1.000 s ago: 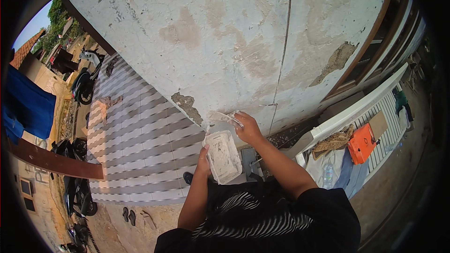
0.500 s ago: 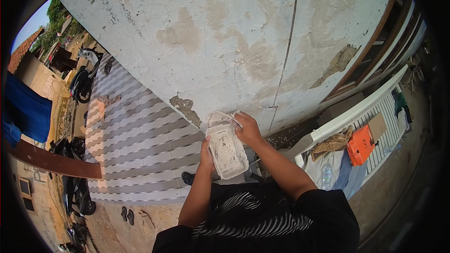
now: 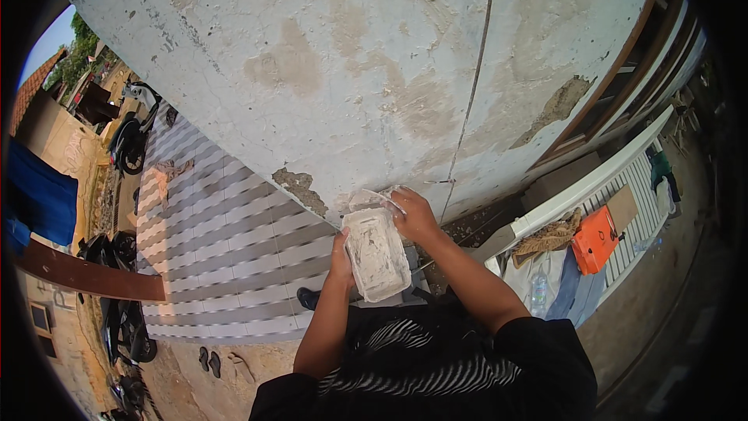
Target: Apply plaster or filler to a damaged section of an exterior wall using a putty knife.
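Note:
My left hand [image 3: 341,260] grips the left side of a rectangular plastic tub [image 3: 377,256], caked with whitish plaster and tilted so its inside shows. At the tub's far end my right hand [image 3: 414,218] is closed on a flat, plaster-coated scraper [image 3: 369,200], whose exact shape is partly hidden by the fingers and plaster. The scraper lies over or just beyond the tub's far rim; whether they touch I cannot tell. Directly ahead rises a pale, patchy wall [image 3: 358,54], its paint flaked off near the lower corner.
On the right, a white slatted panel [image 3: 623,261] carries an orange bag [image 3: 594,240], a brown cloth [image 3: 548,235] and a plastic bottle [image 3: 539,293]. Striped tiles [image 3: 226,265] spread leftward, near a brown beam [image 3: 93,271] and a parked motorbike [image 3: 134,136]. Sandals [image 3: 209,361] lie below.
The view has shifted slightly, so the wall and surroundings sit a little further left. Both hands keep their grips, and the tub stays at nearly the same place before me.

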`<act>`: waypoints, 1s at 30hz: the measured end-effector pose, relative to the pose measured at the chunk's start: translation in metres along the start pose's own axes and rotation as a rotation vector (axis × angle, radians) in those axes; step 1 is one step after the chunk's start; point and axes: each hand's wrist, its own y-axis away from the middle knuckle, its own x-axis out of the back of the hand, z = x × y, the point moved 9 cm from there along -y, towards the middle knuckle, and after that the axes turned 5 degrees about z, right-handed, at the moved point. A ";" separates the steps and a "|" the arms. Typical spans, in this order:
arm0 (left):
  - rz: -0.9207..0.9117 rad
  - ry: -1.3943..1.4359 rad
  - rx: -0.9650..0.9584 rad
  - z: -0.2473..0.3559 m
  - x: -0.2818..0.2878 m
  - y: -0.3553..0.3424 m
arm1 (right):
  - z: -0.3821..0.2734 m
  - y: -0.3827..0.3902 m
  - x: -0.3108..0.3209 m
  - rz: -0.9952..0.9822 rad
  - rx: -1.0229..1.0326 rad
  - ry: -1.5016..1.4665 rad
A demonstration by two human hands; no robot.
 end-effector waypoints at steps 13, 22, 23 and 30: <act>-0.028 0.048 -0.174 0.030 0.060 0.038 | 0.031 0.095 -0.060 0.029 -1.149 -1.294; -0.052 0.297 -0.326 0.059 0.070 0.081 | 0.016 0.083 -0.094 0.283 -1.455 -1.650; -0.053 0.295 -0.330 0.060 0.072 0.082 | 0.019 0.078 -0.096 0.315 -1.441 -1.693; -0.089 0.240 -0.359 0.060 0.067 0.090 | 0.006 0.062 -0.087 0.318 -1.494 -1.663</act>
